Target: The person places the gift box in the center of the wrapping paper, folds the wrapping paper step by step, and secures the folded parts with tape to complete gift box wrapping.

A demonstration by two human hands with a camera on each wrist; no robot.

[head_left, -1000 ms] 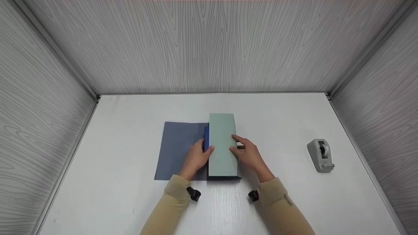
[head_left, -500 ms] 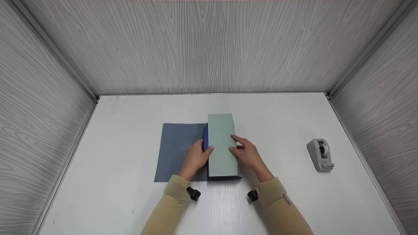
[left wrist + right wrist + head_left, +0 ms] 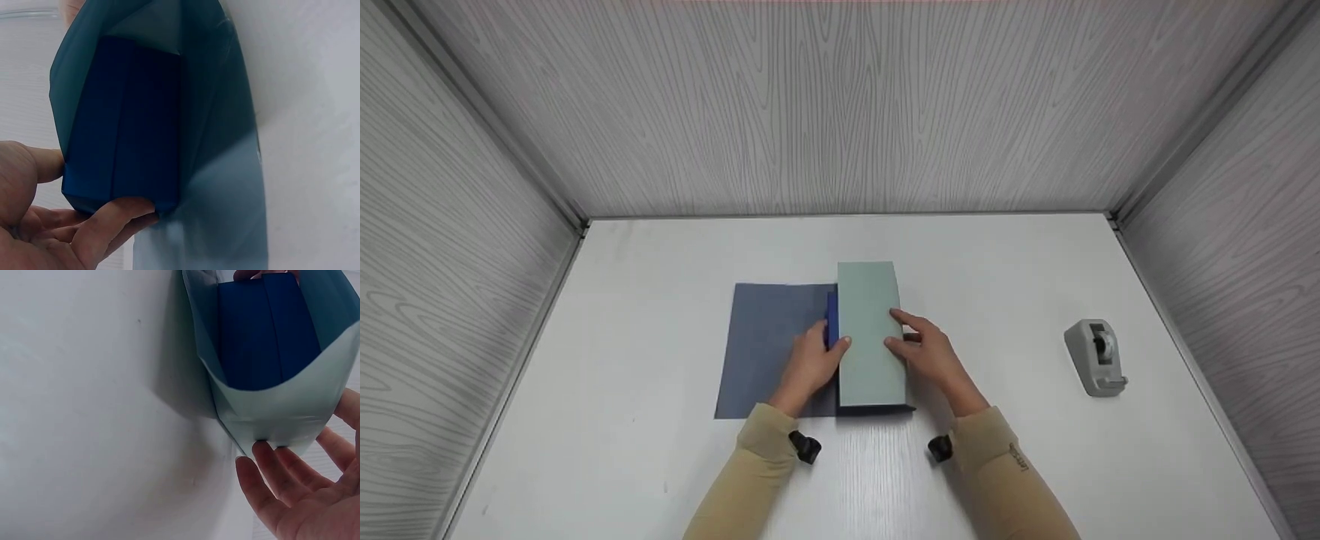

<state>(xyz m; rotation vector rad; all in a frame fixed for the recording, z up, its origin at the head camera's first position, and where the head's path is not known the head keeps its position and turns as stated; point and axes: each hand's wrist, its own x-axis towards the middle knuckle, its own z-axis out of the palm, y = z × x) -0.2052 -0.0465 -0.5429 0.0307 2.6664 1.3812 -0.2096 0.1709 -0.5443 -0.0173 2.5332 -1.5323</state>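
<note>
A blue box sits inside a sheet of wrapping paper, pale green on one face and blue-grey on the other. The sheet is folded up round the box's right side and over its top; the blue-grey part lies flat to the left. My left hand grips the box's left side, fingers along it and thumb at the green flap's edge. My right hand holds the folded paper at the right side, thumb and index finger on top, other fingers against the side.
A grey tape dispenser stands at the right of the white table. Wood-grain panels close in the back and both sides. Wrist cameras are strapped at both sleeves.
The flat part of the paper shifts very slightly toward me and to the left early on. Both hands keep their places on the box and paper.
</note>
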